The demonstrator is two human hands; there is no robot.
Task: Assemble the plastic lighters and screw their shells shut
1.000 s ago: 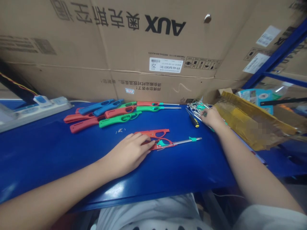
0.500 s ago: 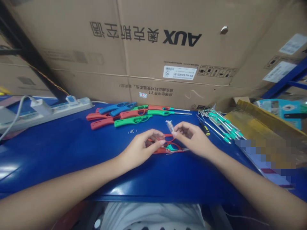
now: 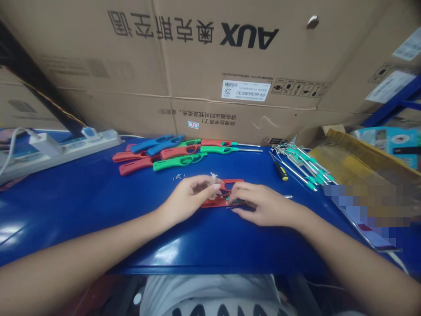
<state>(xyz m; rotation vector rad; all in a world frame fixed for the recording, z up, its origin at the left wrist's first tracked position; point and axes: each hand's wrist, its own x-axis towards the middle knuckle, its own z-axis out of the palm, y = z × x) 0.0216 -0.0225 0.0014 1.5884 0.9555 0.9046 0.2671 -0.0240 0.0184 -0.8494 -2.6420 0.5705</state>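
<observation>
Small and clear, a plastic lighter fuel tank (image 3: 213, 179) stands up between the thumb and fingers of my left hand (image 3: 190, 195). Below it on the blue table lies an opened red lighter casing (image 3: 213, 202), in two halves side by side. My right hand (image 3: 259, 204) bends over the casing's right part, fingertips at a green piece (image 3: 227, 200) inside the nearer half. What those fingers pinch is hidden beneath them. The tip of a metal tube (image 3: 288, 196) shows beyond the right hand's knuckles.
Several red, blue and green lighter casings (image 3: 177, 151) lie along the back. To the right are a yellow-black screwdriver (image 3: 280, 170), metal tubes with green ends (image 3: 309, 164) and a taped brown package (image 3: 355, 166). A white power strip (image 3: 66, 151) sits at left; a large cardboard box (image 3: 197, 66) stands behind.
The clear tank has passed from my right hand into my left. My right hand has come down onto the red casing. The view has shifted slightly.
</observation>
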